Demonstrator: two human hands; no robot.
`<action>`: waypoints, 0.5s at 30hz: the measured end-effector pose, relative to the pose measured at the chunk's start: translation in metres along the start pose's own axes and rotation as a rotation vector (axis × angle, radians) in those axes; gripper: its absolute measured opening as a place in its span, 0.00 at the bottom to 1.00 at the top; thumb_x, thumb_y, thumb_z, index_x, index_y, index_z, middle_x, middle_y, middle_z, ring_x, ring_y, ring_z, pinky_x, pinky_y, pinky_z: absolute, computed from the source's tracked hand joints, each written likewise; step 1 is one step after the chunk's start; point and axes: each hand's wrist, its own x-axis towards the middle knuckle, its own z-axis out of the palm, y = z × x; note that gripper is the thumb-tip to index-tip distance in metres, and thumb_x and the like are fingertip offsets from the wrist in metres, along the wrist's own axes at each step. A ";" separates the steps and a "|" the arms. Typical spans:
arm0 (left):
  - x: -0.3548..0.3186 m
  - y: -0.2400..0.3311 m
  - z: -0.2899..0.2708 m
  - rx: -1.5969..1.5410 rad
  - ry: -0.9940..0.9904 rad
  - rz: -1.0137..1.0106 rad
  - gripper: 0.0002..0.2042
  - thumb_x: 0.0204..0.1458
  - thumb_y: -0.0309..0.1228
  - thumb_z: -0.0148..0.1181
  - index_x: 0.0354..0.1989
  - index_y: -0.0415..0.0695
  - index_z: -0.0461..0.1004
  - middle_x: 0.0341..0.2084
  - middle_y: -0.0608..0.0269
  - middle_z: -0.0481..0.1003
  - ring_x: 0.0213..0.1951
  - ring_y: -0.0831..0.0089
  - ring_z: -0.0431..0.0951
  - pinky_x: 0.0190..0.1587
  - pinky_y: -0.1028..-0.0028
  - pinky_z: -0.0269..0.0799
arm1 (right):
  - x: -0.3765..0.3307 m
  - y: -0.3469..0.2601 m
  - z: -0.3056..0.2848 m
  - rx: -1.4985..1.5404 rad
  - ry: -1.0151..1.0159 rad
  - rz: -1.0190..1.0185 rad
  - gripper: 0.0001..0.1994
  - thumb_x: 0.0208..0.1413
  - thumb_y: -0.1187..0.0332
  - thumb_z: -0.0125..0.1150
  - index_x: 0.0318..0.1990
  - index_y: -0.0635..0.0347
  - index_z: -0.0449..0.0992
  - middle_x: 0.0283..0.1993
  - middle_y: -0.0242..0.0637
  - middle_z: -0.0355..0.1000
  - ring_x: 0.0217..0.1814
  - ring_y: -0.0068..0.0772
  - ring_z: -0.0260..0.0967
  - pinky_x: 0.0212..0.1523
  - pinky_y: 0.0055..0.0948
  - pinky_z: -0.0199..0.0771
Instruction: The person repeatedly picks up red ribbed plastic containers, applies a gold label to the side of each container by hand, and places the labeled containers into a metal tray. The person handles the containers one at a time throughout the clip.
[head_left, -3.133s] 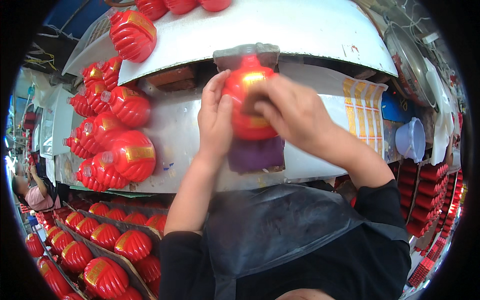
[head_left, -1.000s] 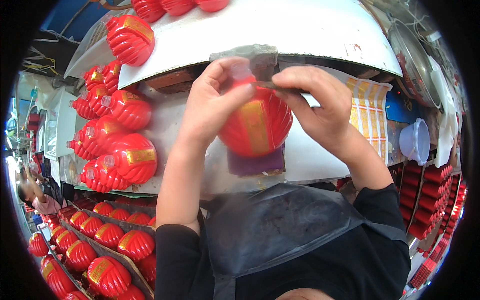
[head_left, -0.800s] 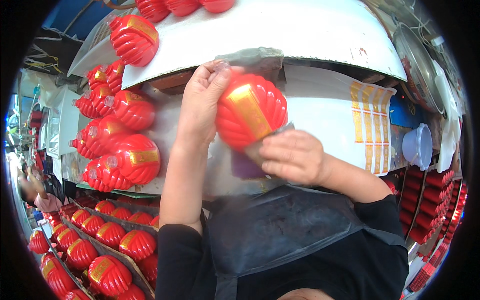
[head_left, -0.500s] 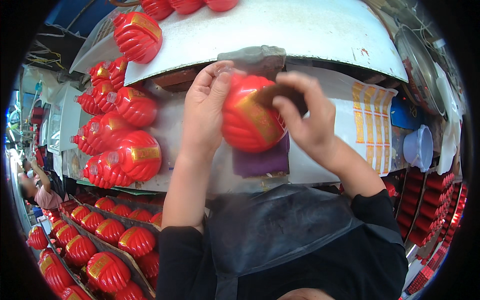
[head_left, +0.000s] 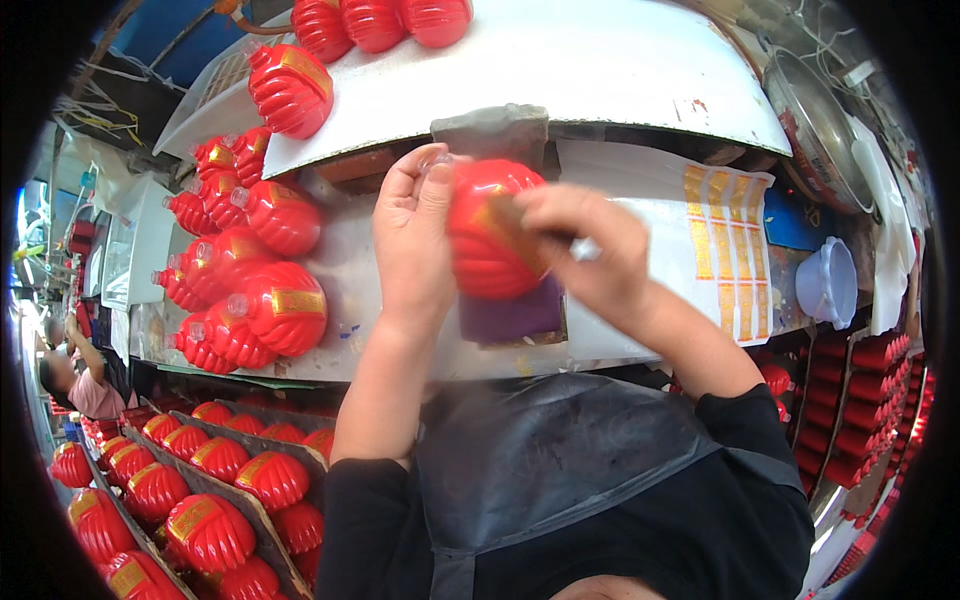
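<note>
A shiny red, ridged plastic lantern bulb point(head_left: 483, 262) is held up above a purple pad point(head_left: 512, 318). My left hand point(head_left: 418, 235) pinches its clear neck between thumb and fingers, with the palm along its left side. In my right hand point(head_left: 592, 245), smeared by motion, is a thin dark brown flat piece point(head_left: 508, 212). It lies against the gold label point(head_left: 505, 235) on the bulb's right side, which my fingers partly cover.
Several red bulbs point(head_left: 283, 218) with gold labels stand at the left of the table. To the right lies a sheet of gold labels point(head_left: 728, 240), near a lavender bucket point(head_left: 827, 285). A white board point(head_left: 590, 70) spans the far side. Boxed bulbs point(head_left: 210, 530) sit lower left; another person point(head_left: 88, 375) is far left.
My right hand and the brown piece have moved left and down across the label. The brown piece now shows less. My left hand still holds the neck, and the whole view has shifted slightly.
</note>
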 end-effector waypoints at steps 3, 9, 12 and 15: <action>-0.004 0.002 -0.001 -0.015 0.030 0.011 0.13 0.69 0.33 0.59 0.54 0.38 0.73 0.46 0.54 0.80 0.47 0.71 0.80 0.53 0.70 0.79 | -0.018 -0.019 0.009 0.032 -0.042 -0.169 0.12 0.45 0.79 0.71 0.38 0.55 0.82 0.42 0.37 0.82 0.44 0.41 0.83 0.44 0.34 0.83; -0.022 0.011 0.015 0.000 -0.073 0.047 0.12 0.70 0.32 0.57 0.55 0.38 0.73 0.46 0.53 0.80 0.48 0.69 0.80 0.55 0.67 0.79 | 0.001 -0.016 -0.017 -0.023 0.144 0.328 0.14 0.63 0.75 0.64 0.55 0.64 0.77 0.48 0.44 0.80 0.48 0.36 0.80 0.50 0.29 0.78; -0.025 0.020 0.030 -0.036 -0.133 0.003 0.12 0.70 0.31 0.57 0.55 0.37 0.73 0.47 0.53 0.80 0.50 0.67 0.80 0.57 0.66 0.78 | 0.006 -0.020 -0.037 0.108 0.101 0.407 0.14 0.64 0.72 0.65 0.56 0.64 0.77 0.49 0.41 0.79 0.50 0.31 0.78 0.52 0.28 0.77; -0.023 0.025 0.047 -0.034 -0.200 -0.020 0.12 0.70 0.31 0.57 0.56 0.37 0.73 0.47 0.52 0.80 0.50 0.66 0.80 0.58 0.66 0.78 | 0.004 -0.023 -0.052 0.122 0.115 0.408 0.15 0.65 0.71 0.66 0.57 0.63 0.77 0.49 0.39 0.79 0.50 0.27 0.77 0.52 0.26 0.77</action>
